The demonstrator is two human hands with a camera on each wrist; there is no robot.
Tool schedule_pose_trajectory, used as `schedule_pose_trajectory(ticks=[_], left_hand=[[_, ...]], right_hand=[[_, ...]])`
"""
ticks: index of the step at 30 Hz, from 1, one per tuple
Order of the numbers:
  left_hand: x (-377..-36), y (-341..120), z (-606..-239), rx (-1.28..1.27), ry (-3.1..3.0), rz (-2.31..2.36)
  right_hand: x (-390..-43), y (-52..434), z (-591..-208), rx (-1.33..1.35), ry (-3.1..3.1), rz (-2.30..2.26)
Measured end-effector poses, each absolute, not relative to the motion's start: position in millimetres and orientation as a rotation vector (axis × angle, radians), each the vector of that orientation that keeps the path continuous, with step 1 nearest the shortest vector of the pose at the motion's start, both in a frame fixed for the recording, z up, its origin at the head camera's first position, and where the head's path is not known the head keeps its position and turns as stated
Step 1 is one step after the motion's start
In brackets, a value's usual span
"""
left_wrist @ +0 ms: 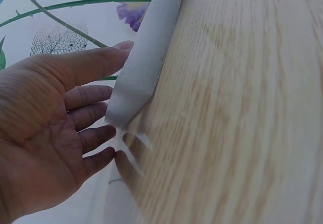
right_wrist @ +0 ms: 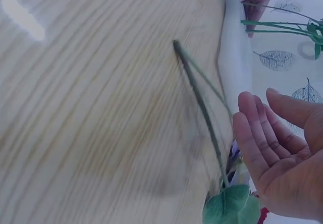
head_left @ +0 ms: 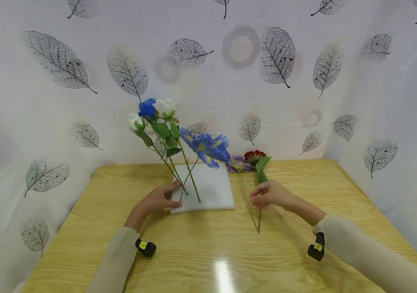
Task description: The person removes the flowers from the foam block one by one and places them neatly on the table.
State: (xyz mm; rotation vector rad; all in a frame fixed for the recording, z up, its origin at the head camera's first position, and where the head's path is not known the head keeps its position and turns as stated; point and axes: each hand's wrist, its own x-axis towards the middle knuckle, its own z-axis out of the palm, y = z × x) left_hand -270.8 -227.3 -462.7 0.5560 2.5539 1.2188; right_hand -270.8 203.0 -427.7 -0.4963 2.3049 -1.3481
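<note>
A white foam block (head_left: 212, 191) lies on the table with several flower stems standing in it: a blue rose (head_left: 147, 108), two white roses (head_left: 166, 107) and a leaning blue iris (head_left: 208, 147). My left hand (head_left: 159, 198) rests against the block's left side, its thumb at the near corner and its fingers spread along the edge. To the right of the block, a purple flower (head_left: 240, 163) and a red flower (head_left: 255, 156) with a green leaf (right_wrist: 233, 205) lie on the table. Over the red flower's stem hovers my right hand (head_left: 270, 194), its fingers loosely bent and holding nothing.
Wooden table (head_left: 194, 252) all around, with a bright reflection near its front. A white curtain (head_left: 208, 81) printed with leaves hangs close behind the table and along both sides. Each wrist wears a small black camera (head_left: 317, 246).
</note>
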Motion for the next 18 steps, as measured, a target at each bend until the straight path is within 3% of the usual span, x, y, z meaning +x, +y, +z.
schedule_pose_trajectory(ticks=[18], left_hand=[[-270,-226,-461,0.557,2.565,1.204]], right_hand=[[-285,113,-426,-0.643,2.204,-1.537]])
